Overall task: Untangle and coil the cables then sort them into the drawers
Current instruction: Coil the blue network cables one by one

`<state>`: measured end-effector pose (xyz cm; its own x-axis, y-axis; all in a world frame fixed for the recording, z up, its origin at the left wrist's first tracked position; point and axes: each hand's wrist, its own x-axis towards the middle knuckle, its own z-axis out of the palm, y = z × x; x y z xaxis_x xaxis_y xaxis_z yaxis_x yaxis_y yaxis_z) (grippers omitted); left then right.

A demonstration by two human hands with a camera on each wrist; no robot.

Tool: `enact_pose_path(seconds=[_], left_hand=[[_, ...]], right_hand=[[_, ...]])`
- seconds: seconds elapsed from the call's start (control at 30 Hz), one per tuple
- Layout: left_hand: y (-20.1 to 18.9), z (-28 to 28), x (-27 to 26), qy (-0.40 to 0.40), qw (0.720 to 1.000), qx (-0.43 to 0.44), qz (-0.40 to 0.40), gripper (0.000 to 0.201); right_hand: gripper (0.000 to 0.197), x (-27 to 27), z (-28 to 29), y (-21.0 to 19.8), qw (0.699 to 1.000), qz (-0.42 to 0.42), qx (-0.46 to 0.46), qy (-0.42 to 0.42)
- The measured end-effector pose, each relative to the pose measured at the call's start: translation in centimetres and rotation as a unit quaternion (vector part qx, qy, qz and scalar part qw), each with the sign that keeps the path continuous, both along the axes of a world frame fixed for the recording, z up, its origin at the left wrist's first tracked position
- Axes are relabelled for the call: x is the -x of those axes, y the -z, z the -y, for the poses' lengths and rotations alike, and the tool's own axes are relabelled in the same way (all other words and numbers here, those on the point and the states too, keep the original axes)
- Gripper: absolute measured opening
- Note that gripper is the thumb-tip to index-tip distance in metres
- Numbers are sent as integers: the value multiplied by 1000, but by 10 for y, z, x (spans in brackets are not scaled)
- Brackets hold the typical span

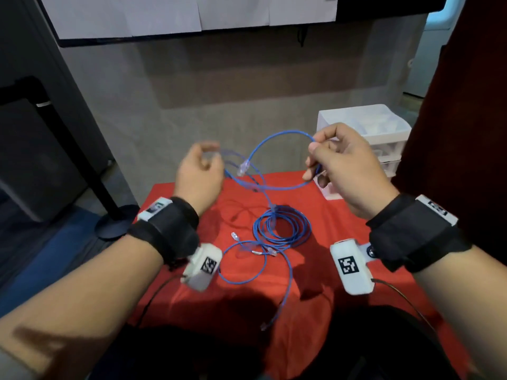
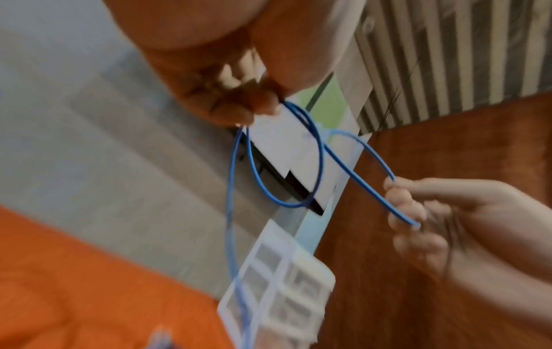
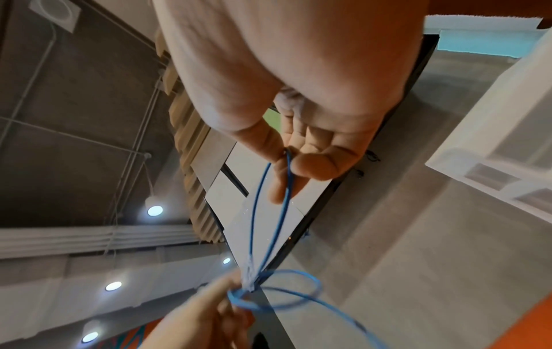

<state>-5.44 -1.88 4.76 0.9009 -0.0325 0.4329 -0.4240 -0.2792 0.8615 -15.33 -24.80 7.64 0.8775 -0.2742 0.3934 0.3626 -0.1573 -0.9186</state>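
Both hands are raised over the red-clothed table (image 1: 343, 223) with one blue network cable (image 1: 285, 131) stretched between them. My right hand (image 1: 312, 145) pinches the top of a wide loop with thumb and forefinger, and its lower fingers hook the same loop. In the right wrist view the cable (image 3: 287, 179) runs out from that pinch. My left hand (image 1: 212, 157), blurred, grips smaller loops of the cable (image 2: 298, 118) beside a clear plug (image 1: 243, 167). From there the cable drops to a coiled bundle (image 1: 307, 227) lying on the cloth.
A white drawer unit (image 1: 365, 124) stands at the table's back right, just behind my right hand. More loose blue cable (image 1: 290, 281) with clear plugs lies in front of the coil. A thin dark cable (image 1: 238, 212) lies left of it. A black stand base (image 1: 115, 223) sits off the table's left.
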Motion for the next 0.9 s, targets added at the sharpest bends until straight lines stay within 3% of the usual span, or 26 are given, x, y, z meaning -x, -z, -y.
enact_pose_path(seconds=[0.07,0.1,0.2,0.27,0.4,0.53,0.57,0.63,0.73,0.83,0.9], left_hand=[[-29,-2,-8,-26,993,76,82,16],[-41,-1,-11,-20,991,112,73,17],[-53,12,-3,91,961,223,-135,18],[-40,22,12,169,933,209,-240,23],[0,32,27,245,935,87,-241,38],[22,7,-5,157,970,-43,-180,15],[26,-4,-14,125,973,-47,-186,18],[34,-24,-30,56,970,-15,-235,28],[40,-51,-53,-33,943,96,-316,32],[41,-58,-60,-44,917,201,-342,31],[39,-48,-56,-39,915,223,-334,27]], right_hand=[[12,-2,1,-14,999,14,-31,-7],[12,-3,1,-19,998,21,-53,-13],[10,-8,-2,-27,994,29,-106,-13],[11,-11,-6,-24,993,27,-116,-8],[9,-16,0,-6,991,8,-134,12],[17,-17,40,1,985,8,-137,102],[20,-17,54,2,982,11,-135,130],[20,-14,81,2,976,10,-121,183],[19,-9,112,7,964,-5,-89,251],[21,-6,124,16,959,-31,-78,271],[22,-6,123,21,960,-45,-72,266]])
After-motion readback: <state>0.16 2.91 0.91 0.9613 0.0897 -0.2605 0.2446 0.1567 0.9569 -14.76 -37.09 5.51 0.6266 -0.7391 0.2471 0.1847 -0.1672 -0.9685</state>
